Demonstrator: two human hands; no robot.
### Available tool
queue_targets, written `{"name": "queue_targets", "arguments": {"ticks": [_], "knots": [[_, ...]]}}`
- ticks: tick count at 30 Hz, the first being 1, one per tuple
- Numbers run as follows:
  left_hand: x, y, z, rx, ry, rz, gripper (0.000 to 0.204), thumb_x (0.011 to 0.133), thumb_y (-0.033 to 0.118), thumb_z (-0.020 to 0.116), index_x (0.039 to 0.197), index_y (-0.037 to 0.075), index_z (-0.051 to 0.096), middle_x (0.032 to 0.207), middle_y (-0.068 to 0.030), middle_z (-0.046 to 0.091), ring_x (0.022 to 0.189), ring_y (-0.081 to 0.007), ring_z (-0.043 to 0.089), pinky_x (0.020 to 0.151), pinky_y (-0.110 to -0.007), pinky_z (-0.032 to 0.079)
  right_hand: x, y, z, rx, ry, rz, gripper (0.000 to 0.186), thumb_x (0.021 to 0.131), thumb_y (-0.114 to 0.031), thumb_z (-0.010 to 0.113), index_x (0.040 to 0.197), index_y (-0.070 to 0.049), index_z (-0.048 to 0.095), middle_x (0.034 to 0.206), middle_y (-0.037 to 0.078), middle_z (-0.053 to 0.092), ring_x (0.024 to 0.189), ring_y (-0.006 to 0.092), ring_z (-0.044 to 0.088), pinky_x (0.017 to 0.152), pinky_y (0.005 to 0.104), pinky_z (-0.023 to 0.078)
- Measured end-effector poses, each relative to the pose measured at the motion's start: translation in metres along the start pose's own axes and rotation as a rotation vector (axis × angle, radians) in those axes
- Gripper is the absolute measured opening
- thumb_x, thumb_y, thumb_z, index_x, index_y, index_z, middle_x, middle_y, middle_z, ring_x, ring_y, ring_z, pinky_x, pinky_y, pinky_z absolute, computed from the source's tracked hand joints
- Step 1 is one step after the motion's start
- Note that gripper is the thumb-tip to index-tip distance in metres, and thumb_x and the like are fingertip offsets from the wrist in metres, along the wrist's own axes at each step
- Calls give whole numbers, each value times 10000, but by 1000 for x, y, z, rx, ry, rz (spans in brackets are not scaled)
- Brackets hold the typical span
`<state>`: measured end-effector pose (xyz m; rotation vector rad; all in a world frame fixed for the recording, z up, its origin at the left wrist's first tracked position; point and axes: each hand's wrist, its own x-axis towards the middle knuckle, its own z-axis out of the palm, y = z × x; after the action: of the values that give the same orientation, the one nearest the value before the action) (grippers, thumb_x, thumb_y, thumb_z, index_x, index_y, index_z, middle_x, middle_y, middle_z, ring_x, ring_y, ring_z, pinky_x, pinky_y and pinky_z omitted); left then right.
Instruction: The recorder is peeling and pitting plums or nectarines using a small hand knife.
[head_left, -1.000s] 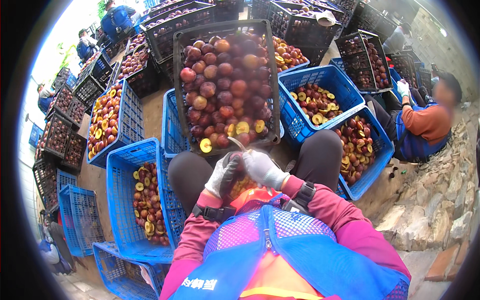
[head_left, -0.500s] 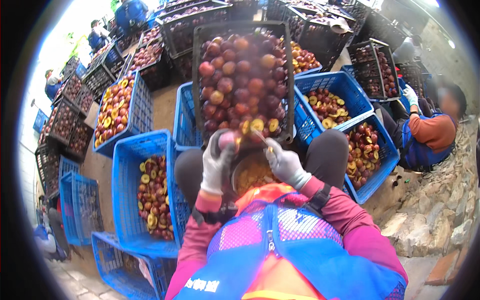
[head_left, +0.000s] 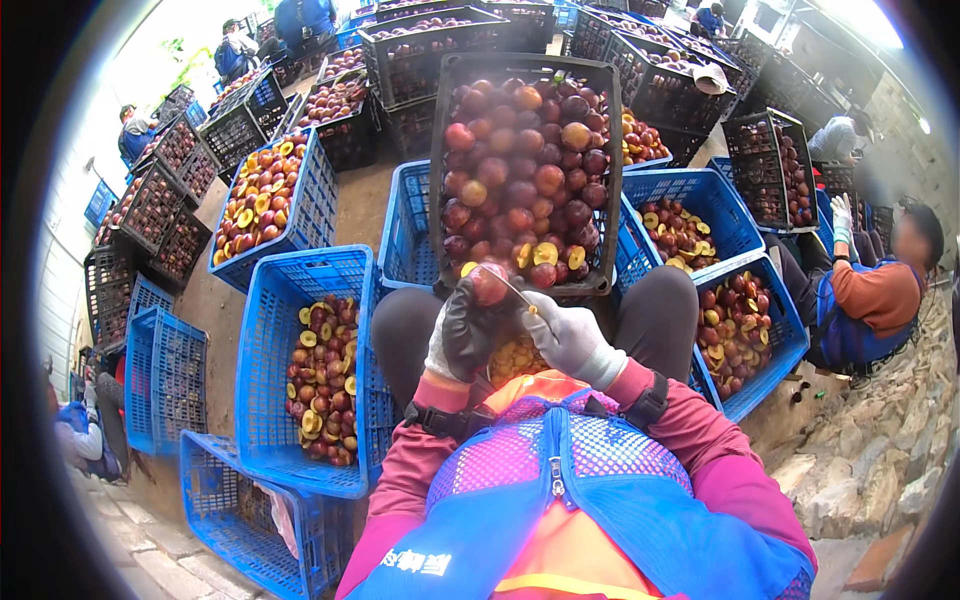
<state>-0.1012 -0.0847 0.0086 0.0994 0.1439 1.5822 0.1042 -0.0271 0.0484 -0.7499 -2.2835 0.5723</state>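
Observation:
My left hand [head_left: 462, 335], in a white glove with a dark palm, is closed round a red plum [head_left: 489, 285] and holds it up in front of me. In my gloved right hand [head_left: 572, 336] is a small knife [head_left: 522, 297], its blade against or very close to the plum's right side. Just beyond both hands, a black crate [head_left: 614, 110] full of whole plums slopes toward me. Several cut yellow plum pieces [head_left: 544, 253] lie at its near edge. Below my hands, partly hidden by them, a container holds yellow pieces [head_left: 516, 360].
Blue crates with cut plums stand at my left [head_left: 255, 400] and right [head_left: 790, 350]. An empty-looking blue crate [head_left: 215, 520] lies lower left. Stacked black crates [head_left: 385, 70] fill the back. A co-worker in an orange sleeve [head_left: 880, 298] sits at the right, beside rough stones [head_left: 860, 450].
My left hand has turned, bringing its dark palm and the plum into clear sight. The knife has come to the plum. The whole view has shifted slightly.

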Motion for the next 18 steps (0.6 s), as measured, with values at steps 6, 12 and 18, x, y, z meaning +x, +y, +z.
{"name": "queue_targets", "arguments": {"ticks": [6,12,18], "knots": [[5,-12,7,124,30,42,381,1117,224,686,1447,40,637,1407,-126,707,1284,-267,687,1106,-450,583,-2,1,-14,-13,-93,24,313,1075,-222,685,1349,-73,653,733,190,693,650,405,720,576,497,549],[10,-26,22,741,78,94,383,1086,215,741,1423,55,654,1300,-66,722,1152,-184,705,997,-331,591,-6,25,-8,-104,-132,72,230,1079,-235,682,1246,-82,644,693,194,676,625,412,708,558,530,533],[31,-45,10,890,223,279,406,1092,424,716,1346,108,692,1052,-32,751,818,-165,724,707,-281,603,-5,38,-10,-149,-142,64,239,1086,-256,667,1255,-90,636,677,170,682,592,397,698,531,517,537]]}}
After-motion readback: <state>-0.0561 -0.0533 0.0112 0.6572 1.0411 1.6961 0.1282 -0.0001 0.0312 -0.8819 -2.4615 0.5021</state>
